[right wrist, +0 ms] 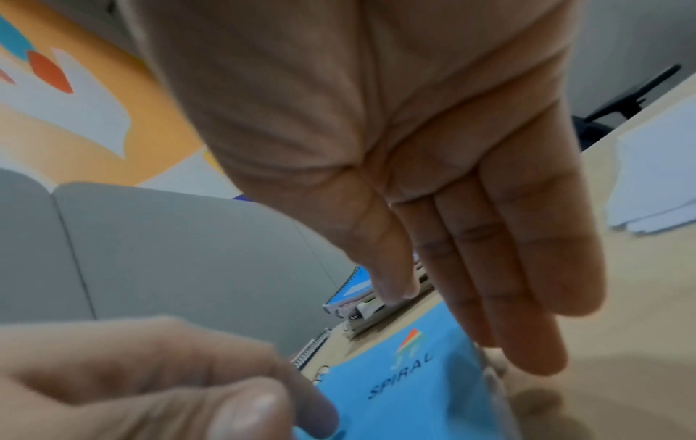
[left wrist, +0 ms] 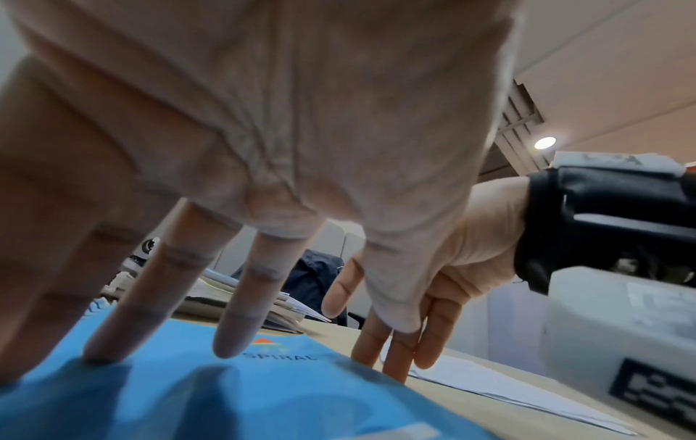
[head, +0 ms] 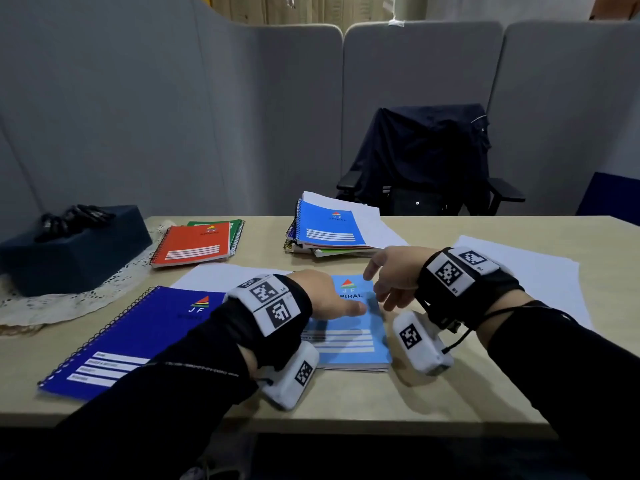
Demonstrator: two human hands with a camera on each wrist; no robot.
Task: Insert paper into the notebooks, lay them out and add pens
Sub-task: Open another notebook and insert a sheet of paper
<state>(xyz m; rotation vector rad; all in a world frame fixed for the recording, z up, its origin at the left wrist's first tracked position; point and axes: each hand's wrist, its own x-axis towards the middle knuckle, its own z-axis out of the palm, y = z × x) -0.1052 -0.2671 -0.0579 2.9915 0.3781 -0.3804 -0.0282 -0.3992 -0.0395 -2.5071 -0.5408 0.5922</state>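
A light blue spiral notebook lies closed at the front middle of the table. My left hand presses its cover flat with straight, spread fingers. My right hand hovers just right of it, fingers straight and together, their tips at the notebook's right edge; it holds nothing. A dark blue notebook lies closed to the left on a white sheet. A stack of notebooks with paper under it sits at the back middle. Black pens rest on a dark box.
A red notebook lies on a green one at back left. Loose white paper lies at the right. The dark box stands on a lace cloth at far left. An office chair with a jacket stands behind the table.
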